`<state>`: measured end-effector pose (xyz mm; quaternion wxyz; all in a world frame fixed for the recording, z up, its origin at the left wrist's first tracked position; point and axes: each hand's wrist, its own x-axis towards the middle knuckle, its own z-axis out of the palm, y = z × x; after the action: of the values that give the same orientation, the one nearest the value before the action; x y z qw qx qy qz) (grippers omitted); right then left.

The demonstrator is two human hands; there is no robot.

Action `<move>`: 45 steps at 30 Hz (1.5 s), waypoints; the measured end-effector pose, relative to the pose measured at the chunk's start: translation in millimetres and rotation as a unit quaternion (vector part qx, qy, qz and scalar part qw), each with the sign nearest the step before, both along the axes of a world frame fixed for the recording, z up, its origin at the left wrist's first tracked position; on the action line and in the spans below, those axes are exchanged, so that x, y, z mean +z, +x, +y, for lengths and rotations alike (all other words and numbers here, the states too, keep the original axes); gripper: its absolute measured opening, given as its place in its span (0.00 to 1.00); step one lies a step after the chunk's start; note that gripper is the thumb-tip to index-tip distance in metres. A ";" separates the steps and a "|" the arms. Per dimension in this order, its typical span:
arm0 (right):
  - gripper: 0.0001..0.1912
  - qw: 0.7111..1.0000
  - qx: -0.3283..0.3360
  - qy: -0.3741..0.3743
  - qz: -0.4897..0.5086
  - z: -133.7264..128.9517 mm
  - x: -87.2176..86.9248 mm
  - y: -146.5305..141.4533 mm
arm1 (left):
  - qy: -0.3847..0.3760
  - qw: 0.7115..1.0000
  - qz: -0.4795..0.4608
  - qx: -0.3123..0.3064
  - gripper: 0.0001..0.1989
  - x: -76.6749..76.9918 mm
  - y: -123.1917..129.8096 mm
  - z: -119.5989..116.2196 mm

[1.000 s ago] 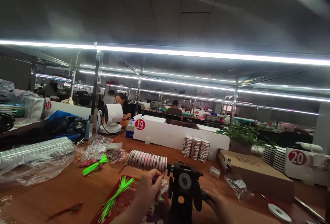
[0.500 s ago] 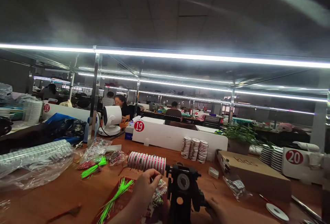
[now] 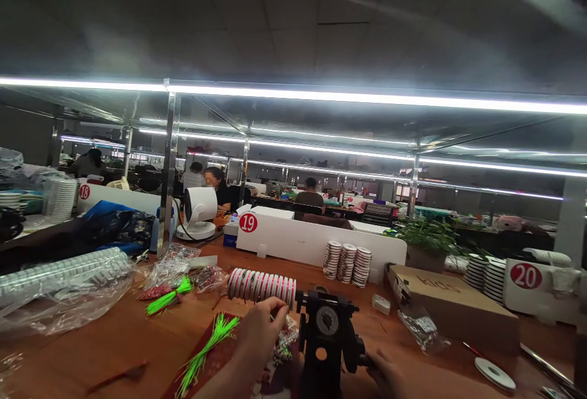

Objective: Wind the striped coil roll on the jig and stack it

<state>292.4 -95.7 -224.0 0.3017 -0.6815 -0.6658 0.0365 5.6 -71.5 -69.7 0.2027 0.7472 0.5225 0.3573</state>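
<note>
A row of pink and white spools (image 3: 261, 286) lies on its side, joined to the left of a black device (image 3: 321, 331) with a round dial. My left hand (image 3: 263, 328) is in front of the spools' right end, thumb and forefinger pinched together; what they hold is too small to make out. Low on the device's right side, my right hand (image 3: 383, 374) is closed on its dark handle, partly blurred. Bright green strands (image 3: 206, 350) lie on a red sheet to the left of my left hand, and small beads in a bag (image 3: 285, 350) are beneath it.
Stacked white spools (image 3: 347, 263) stand before a white divider (image 3: 298, 243). A cardboard box (image 3: 449, 301) and a loose white spool (image 3: 494, 374) are at right. Bagged spools (image 3: 64, 283) and a white fan (image 3: 199, 209) are at left. People sit farther back.
The view has shifted very slightly. My left hand's fingers have moved a little at the spools' right end; my right hand remains at the handle.
</note>
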 end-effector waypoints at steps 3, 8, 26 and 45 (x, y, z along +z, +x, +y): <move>0.15 1.000 -0.012 0.010 0.003 -1.0 -1.3 -0.9 | -0.005 1.000 -0.013 0.007 0.13 4.6 1.8 -0.7; 0.15 1.000 0.002 -0.015 0.000 -4.6 5.5 -3.6 | -0.006 0.999 -0.050 -0.008 0.12 8.2 3.6 -2.9; 0.19 1.000 -0.015 0.001 -0.001 -3.0 -1.0 -1.9 | 0.016 0.990 -0.097 -0.097 0.12 22.3 6.4 7.2; 0.22 0.986 -0.125 0.034 -0.100 -29.4 69.2 -14.9 | -0.025 0.987 -0.121 -0.099 0.15 1.6 -8.4 5.5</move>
<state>277.5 -125.1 -154.8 0.2585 -0.7492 -0.6028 -0.0924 -2.8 -66.0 -68.2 0.3176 0.7411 0.4264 0.4100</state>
